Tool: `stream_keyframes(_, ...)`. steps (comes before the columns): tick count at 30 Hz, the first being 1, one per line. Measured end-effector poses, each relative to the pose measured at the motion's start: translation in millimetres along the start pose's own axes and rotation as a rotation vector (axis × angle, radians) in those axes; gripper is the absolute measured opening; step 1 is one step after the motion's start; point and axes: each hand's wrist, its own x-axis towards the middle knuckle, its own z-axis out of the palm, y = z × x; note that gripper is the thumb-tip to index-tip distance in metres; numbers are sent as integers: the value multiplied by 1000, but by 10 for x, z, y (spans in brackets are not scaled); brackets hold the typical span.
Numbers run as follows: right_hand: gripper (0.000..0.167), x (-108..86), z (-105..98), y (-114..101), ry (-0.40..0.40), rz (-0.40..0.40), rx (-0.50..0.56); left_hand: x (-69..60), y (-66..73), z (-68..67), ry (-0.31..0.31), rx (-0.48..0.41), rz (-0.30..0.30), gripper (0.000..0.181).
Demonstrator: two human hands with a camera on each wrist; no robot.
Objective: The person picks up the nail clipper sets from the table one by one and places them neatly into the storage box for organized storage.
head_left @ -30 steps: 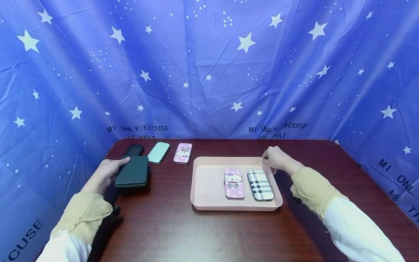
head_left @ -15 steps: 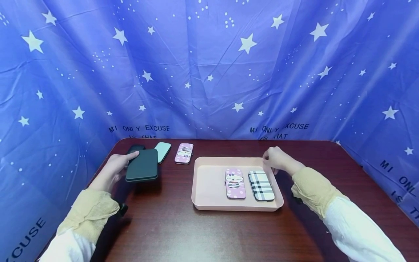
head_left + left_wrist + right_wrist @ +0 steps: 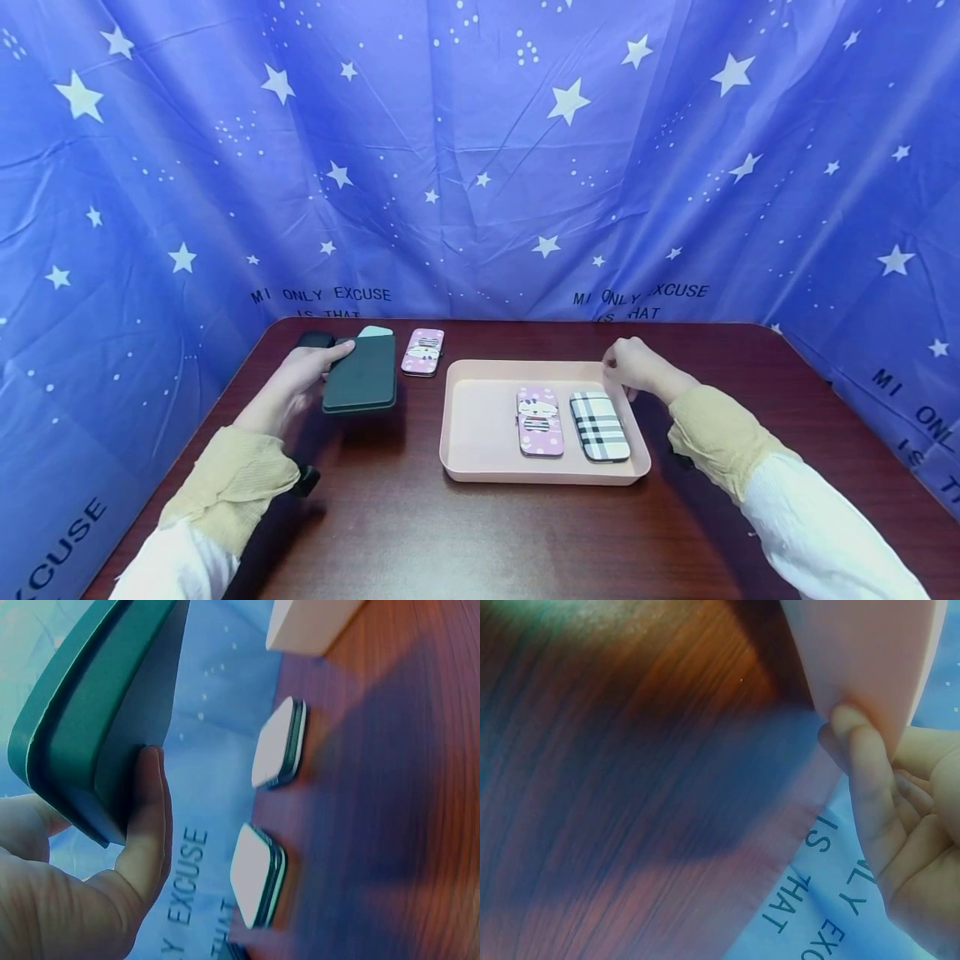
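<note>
My left hand grips a dark green flat case by its left side, thumb on top and fingers underneath. It is held above the table, left of the pink tray; the left wrist view shows a seam around its edge. My right hand pinches the tray's far right corner, with fingers against the outer wall in the right wrist view. Inside the tray lie a pink cat-print case and, to its right, a black-and-white plaid case.
Along the back left of the wooden table lie a black case, a mint case mostly hidden behind the green one, and another pink cat-print case. A blue star-patterned curtain hangs around the table's back and sides.
My left hand has carried the green case rightward and slightly farther back, now covering most of the mint case. The right hand stays at the tray corner, and the tray has not moved.
</note>
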Motion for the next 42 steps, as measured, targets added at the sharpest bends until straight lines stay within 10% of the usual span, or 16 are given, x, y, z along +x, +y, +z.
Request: stream_keyframes(42,21,-2,12,23,12,-11,5,169,-25,1137,-125,-11,2,25)
